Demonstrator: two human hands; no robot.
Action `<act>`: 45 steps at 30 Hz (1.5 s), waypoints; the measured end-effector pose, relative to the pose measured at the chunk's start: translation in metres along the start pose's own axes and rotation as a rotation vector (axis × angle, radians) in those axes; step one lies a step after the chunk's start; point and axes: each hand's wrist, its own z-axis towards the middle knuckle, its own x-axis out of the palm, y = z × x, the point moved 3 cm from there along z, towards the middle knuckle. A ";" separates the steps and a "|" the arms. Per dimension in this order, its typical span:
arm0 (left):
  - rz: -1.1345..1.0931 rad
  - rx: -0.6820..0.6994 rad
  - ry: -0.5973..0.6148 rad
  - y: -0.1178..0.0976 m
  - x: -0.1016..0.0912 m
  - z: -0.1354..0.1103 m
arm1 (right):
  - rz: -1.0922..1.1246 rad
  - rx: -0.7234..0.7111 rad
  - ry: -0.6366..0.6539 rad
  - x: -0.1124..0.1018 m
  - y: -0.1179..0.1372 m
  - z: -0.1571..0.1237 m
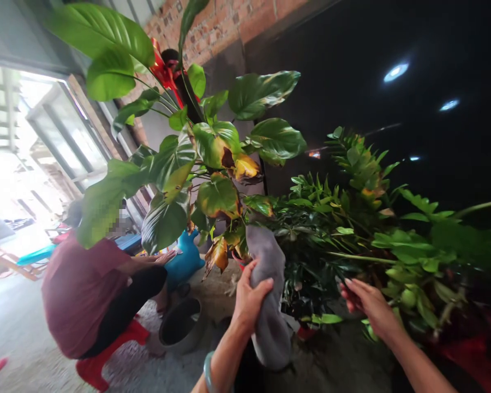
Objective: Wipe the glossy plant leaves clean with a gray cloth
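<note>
My left hand (251, 295) is closed around a grey cloth (270, 322), which hangs long and limp from above the fingers to well below them. On the right, my right hand (368, 303) is closed, with thumb and fingertips pinched at the tip of a narrow dark green leaf (339, 273). That leaf belongs to a dense, dark-leaved potted plant (306, 245) between the hands. Just beyond the cloth stands a tall broad-leaved plant (216, 142); several of its lower leaves are yellow and brown at the edges.
At left a person (82, 289) sits on a red plastic stool (110, 349), a hand on a blue animal-shaped object (186, 259). A dark bucket (182, 325) stands on the concrete floor. More leafy plants (417, 245) crowd the right, before a glossy black panel (352, 65).
</note>
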 end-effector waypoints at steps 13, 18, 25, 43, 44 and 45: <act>-0.006 0.294 0.191 -0.049 0.038 0.014 | -0.011 -0.012 -0.001 0.003 0.004 -0.002; 0.075 0.063 0.377 0.004 0.047 0.020 | -0.007 -0.015 0.027 0.001 0.004 -0.002; 0.080 0.252 0.440 -0.042 0.051 0.004 | -0.012 -0.005 0.003 -0.001 0.002 -0.002; 0.003 0.295 0.243 -0.070 0.008 0.008 | -0.026 0.005 -0.011 -0.002 -0.003 0.002; -0.039 0.340 0.147 -0.080 0.003 0.016 | -0.027 0.009 -0.017 -0.001 -0.003 0.002; -0.066 0.357 0.075 -0.085 0.000 0.023 | -0.028 0.012 -0.020 0.000 -0.003 0.002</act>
